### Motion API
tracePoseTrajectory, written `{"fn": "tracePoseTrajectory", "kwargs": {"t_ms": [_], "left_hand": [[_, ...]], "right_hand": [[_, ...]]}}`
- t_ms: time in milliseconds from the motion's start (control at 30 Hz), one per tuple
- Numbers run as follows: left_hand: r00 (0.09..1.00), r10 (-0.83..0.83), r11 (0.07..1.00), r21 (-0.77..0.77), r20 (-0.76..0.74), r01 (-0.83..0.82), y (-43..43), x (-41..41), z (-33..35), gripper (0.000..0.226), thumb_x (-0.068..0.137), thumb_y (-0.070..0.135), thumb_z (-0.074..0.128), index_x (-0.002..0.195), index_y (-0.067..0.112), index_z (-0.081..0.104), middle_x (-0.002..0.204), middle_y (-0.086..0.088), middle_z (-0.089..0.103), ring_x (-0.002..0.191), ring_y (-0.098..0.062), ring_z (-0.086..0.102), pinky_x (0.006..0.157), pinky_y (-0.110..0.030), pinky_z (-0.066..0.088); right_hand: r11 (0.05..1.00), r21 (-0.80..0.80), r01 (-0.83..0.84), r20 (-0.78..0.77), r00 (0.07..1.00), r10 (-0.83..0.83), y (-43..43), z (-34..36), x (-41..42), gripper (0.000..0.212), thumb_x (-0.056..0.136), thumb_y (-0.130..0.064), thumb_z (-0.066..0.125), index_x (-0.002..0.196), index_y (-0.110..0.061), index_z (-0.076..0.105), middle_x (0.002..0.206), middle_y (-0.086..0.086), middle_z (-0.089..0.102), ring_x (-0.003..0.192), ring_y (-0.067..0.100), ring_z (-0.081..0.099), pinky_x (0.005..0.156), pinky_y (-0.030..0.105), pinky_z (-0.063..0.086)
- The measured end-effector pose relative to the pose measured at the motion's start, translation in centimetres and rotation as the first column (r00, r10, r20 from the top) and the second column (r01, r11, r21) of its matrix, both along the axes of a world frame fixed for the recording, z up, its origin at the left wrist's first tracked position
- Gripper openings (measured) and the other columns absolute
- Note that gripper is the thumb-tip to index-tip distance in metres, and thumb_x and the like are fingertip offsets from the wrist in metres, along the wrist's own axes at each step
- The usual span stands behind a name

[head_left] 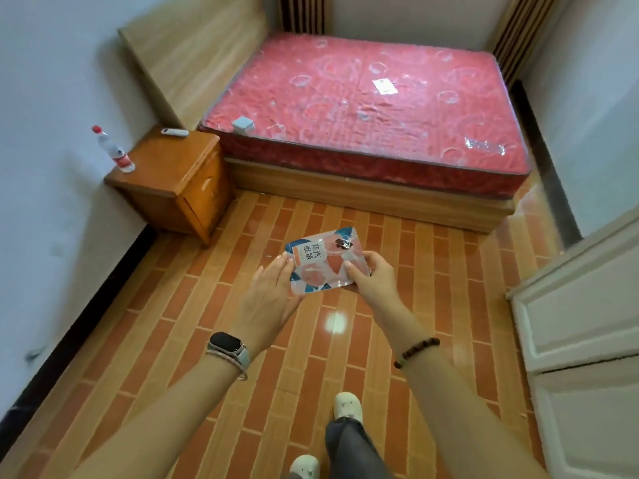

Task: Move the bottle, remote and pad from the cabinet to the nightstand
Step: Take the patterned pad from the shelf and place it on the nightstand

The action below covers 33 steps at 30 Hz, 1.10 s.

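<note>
I hold the pad (320, 262), a flat pink, white and blue packet, in front of me above the tiled floor. My left hand (271, 292) grips its left edge and my right hand (370, 274) grips its right edge. The wooden nightstand (169, 174) stands at the left, between the wall and the bed. On its near left corner stands the clear bottle (114, 152) with a red cap and red label. The white remote (174, 132) lies at the nightstand's far edge.
A bed with a red plastic-wrapped mattress (366, 108) fills the far middle, with a small white box (243, 124) on its near left corner. White cabinet doors (581, 323) are at the right. Orange tiled floor (214, 305) lies between me and the nightstand.
</note>
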<state>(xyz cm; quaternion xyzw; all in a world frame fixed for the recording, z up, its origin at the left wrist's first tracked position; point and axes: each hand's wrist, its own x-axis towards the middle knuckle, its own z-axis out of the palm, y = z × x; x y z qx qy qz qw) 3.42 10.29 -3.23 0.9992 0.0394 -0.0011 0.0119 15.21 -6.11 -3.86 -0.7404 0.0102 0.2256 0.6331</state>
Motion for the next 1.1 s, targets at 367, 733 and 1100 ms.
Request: {"fn": "tracePoseTrajectory", "kwargs": {"t_ms": [367, 733, 1100], "left_hand": [[0.969, 0.243, 0.970, 0.029, -0.044, -0.242, 4.2, 6.8, 0.5, 0.066, 0.092, 0.043, 0.010, 0.146, 0.008, 0.023, 0.156, -0.014, 0.014, 0.145, -0.025, 0.009, 0.118, -0.044, 0.018], [0.872, 0.484, 0.848, -0.281, 0.069, -0.448, 12.3, 13.2, -1.3, 0.065, 0.097, 0.047, 0.035, 0.148, 0.011, 0.019, 0.154, -0.006, 0.025, 0.142, -0.017, 0.020, 0.116, -0.036, 0.019], [0.843, 0.532, 0.823, -0.283, 0.081, -0.492, 25.9, 20.5, -0.9, 0.067, 0.095, 0.051, 0.030, 0.148, 0.012, 0.019, 0.154, -0.007, 0.024, 0.141, -0.019, 0.022, 0.114, -0.035, 0.022]], "right_hand": [[0.958, -0.038, -0.283, 0.061, 0.957, 0.285, 7.6, 0.9, 11.0, 0.015, 0.093, -0.020, 0.062, 0.107, -0.021, 0.059, 0.101, -0.004, 0.068, 0.084, 0.007, 0.068, 0.066, 0.021, 0.058], [0.919, -0.049, -0.391, 0.075, 0.916, 0.394, 18.1, 0.1, 18.3, 0.017, 0.092, -0.022, 0.064, 0.108, -0.022, 0.059, 0.103, -0.003, 0.068, 0.089, 0.011, 0.070, 0.073, 0.027, 0.060], [0.900, -0.080, -0.428, 0.104, 0.895, 0.435, 32.6, 0.9, 26.1, 0.016, 0.092, -0.022, 0.064, 0.107, -0.022, 0.058, 0.105, 0.002, 0.069, 0.090, 0.015, 0.071, 0.078, 0.036, 0.061]]}}
